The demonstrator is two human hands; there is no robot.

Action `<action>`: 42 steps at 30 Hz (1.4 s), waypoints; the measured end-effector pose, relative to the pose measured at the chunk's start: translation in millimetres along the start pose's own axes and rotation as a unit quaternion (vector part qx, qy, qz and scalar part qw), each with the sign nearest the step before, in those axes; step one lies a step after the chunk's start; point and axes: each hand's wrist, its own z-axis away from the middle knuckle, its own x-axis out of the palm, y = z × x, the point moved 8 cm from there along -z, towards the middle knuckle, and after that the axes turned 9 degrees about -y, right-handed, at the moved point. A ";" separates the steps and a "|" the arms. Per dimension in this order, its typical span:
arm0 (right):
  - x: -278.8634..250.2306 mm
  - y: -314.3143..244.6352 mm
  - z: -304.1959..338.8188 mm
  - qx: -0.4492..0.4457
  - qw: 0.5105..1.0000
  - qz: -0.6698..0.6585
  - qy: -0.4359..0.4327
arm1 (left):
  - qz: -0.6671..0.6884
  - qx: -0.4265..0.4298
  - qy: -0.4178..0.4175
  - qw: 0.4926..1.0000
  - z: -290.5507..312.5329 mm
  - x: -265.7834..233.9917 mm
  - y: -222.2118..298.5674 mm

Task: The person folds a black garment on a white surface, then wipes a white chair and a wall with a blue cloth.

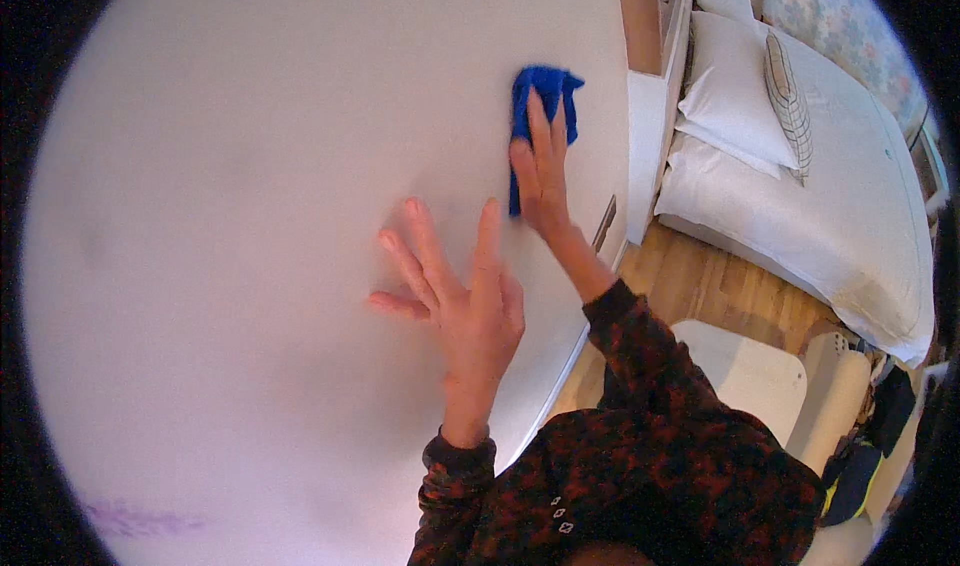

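A blue cloth lies against a large pale, upright-looking surface. My right hand presses on it with the fingers stretched up over the fabric, and the cloth's edges show around them. To the left and lower, my left hand has its fingers spread wide and holds nothing. Its fingertips are close to the pale surface; whether they touch it I cannot tell. A faint purple smudge marks the surface at the lower left.
A dark slot-like handle sits near the surface's right edge. Beyond is a bed with white pillows and a striped cushion. A white board-like seat or tabletop stands over the wooden floor beside me.
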 end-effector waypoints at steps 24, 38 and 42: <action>3.3 28.6 17.8 0.057 0.998 -0.007 -0.018 | 0.023 0.045 -0.041 0.998 -42.1 60.2 30.0; 5.7 -38.0 118.3 0.115 0.988 -0.068 0.078 | 0.204 0.061 -0.091 0.973 99.0 28.6 -2.1; -9.5 36.2 241.3 0.420 0.797 -0.410 0.144 | 0.241 0.072 -0.162 0.954 136.2 61.1 -3.6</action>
